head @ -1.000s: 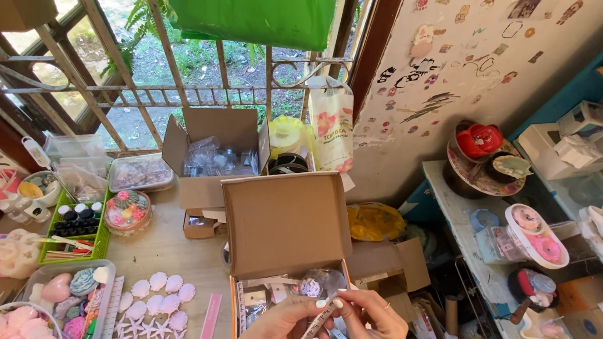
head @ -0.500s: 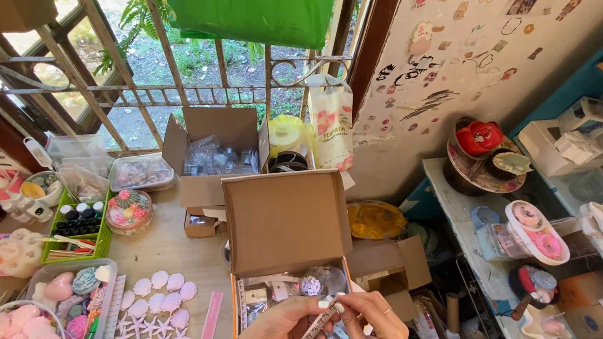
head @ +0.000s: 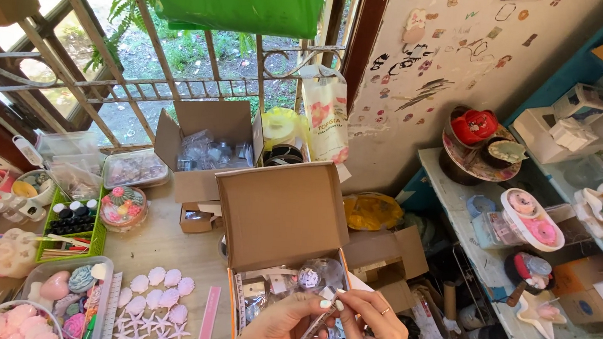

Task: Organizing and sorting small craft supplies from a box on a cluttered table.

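Hands meet at the bottom edge of the view, over the near end of an open cardboard box (head: 280, 218) whose lid stands upright. Left hand (head: 282, 327) comes in from below with its fingers curled, thumb and forefinger pinched on a thin, pale strip (head: 312, 328) that slants down between the two hands. Right hand (head: 373, 333), wearing a ring, also has its grip closed: its fingertips (head: 337, 305), with pale painted nails, pinch the upper end of the same strip. What the strip is made of cannot be told. Just above the fingertips, inside the box, lies a clear round bauble (head: 315, 274) among small packets and bits.

Behind that box stands a second open cardboard box (head: 207, 144) holding clear bags, with a tiny carton (head: 197, 219) in front of it. On the wooden counter (head: 159, 248) to the left lie rows of pale pink shells and stars (head: 158, 302), a pink ruler-like strip (head: 207, 320), a clear tray of pastel casts (head: 66, 291), a green basket of small dark-capped bottles (head: 71, 223) and a round clear tub of coloured pieces (head: 124, 206). To the right, a pale blue shelf (head: 457, 196) carries a plate with pink rings (head: 530, 220) and a red lidded pot (head: 473, 126)
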